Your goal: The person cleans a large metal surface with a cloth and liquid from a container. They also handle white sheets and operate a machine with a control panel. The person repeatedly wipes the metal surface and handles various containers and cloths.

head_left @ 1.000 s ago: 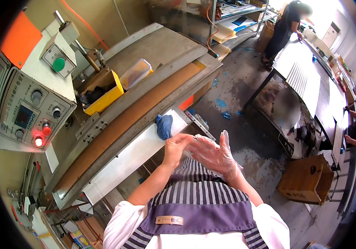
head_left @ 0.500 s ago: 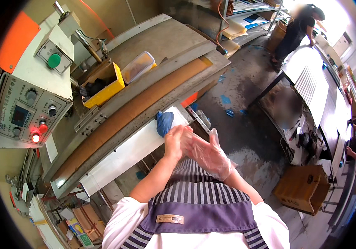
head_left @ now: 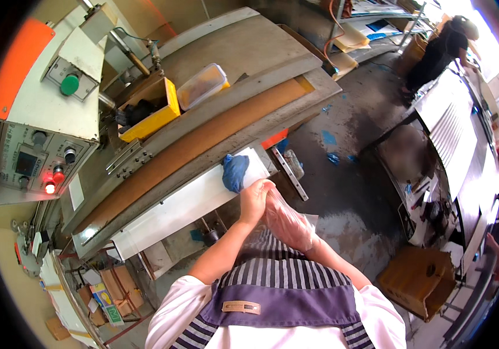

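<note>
My left hand [head_left: 254, 200] is bare and closed, pinching the clear plastic glove near its finger end. The thin disposable glove [head_left: 296, 228] covers my right hand [head_left: 284, 218] down to the wrist, with its loose cuff standing out. My right fingers look stretched out toward my left hand, which partly hides their tips. Both hands are together above my striped apron. Just beyond my left hand, a crumpled blue cloth [head_left: 235, 173] lies on a long white ledge [head_left: 174, 218] along the machine's front.
The big machine's metal bed [head_left: 232, 49] holds a yellow box [head_left: 155, 120] and a clear plastic tub [head_left: 203, 86]. A control panel [head_left: 34, 160] stands at left. At right are a worktable [head_left: 450, 134] and a cardboard box [head_left: 417, 279]. Another person [head_left: 438, 55] works far right.
My right hand has turned from palm showing to edge-on, its thumb no longer sticking up. My left hand has shifted slightly right, and the view has moved a little.
</note>
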`<state>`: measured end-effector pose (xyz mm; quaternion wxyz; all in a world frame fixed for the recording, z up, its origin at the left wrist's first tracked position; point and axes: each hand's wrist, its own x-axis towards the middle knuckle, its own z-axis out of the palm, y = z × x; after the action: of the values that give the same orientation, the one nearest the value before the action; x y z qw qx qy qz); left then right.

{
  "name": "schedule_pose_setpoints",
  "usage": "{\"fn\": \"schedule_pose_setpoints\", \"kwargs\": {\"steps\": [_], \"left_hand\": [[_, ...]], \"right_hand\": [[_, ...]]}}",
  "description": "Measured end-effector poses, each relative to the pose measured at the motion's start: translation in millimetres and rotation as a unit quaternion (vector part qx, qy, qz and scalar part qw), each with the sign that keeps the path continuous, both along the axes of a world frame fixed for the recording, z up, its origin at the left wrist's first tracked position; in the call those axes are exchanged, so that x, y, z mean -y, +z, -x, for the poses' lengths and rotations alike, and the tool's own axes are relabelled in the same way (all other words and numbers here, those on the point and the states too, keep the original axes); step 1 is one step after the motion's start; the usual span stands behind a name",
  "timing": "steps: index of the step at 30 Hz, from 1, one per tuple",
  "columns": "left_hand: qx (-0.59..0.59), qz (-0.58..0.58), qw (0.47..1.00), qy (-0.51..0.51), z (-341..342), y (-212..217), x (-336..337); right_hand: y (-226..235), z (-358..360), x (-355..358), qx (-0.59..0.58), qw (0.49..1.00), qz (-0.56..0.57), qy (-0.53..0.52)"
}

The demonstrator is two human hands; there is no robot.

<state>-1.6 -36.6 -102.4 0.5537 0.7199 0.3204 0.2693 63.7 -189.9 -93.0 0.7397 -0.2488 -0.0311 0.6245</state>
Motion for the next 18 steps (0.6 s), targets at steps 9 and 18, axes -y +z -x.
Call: {"fn": "schedule_pose_setpoints", "kwargs": {"steps": [9, 18], "left_hand": [[-0.085, -0.292, 0.939, 0.16, 29.7, 35.4, -88.2], [0.043, -0.273, 0.957, -0.085, -7.4, 77.4, -13.1]], "right_hand": [[96.4, -53.8, 29.6, 0.473, 0.879, 0.02, 0.058], [-6.8, -54.4, -39.2, 0.371, 0.907, 0.198, -0.012]]}}
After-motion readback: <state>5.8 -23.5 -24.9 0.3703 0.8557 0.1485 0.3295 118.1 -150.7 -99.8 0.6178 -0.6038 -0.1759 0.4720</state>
